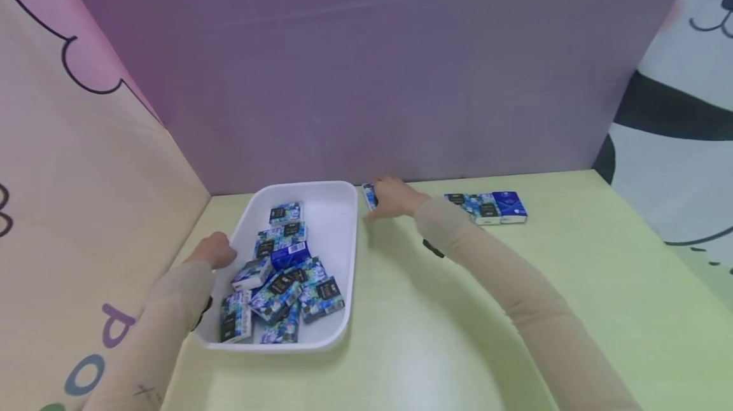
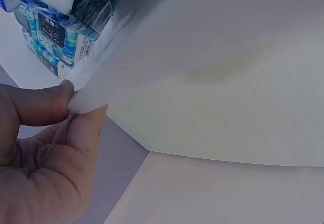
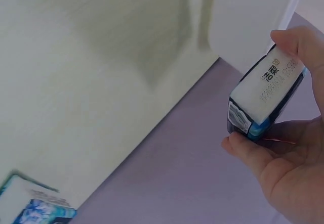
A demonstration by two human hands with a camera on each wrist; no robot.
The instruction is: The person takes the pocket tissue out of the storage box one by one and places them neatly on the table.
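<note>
1. Right hand point(image 1: 392, 198): we log it at the far edge of the table point(image 1: 572, 284), just past the tray's far right corner, fingers and thumb curled round one tissue pack point(image 3: 266, 95). In the right wrist view the pack stands on edge between thumb and fingertips, its white face with dark print turned to the camera.
2. Left hand point(image 1: 214, 250): we log it at the tray's left rim. The left wrist view shows thumb and forefinger point(image 2: 83, 133) pinching the thin white edge of the tray point(image 2: 202, 37).
3. Tray point(image 1: 338, 207): white, rectangular with rounded corners, resting on the table left of centre, its long side running away from us.
4. Packs in the tray point(image 1: 283, 271): we count a loose heap of blue, green and white tissue packs, some flat, some tilted on one another, crowded toward the near and left parts; the far right part of the tray floor shows bare.
5. Row of packs point(image 1: 487, 207): three packs lying flat, side by side and touching, on the table along the back wall, to the right of the right hand and apart from it; the rightmost is solid blue.
6. Table: pale yellow-green, enclosed by a purple back wall point(image 1: 372, 67) and printed side panels.
</note>
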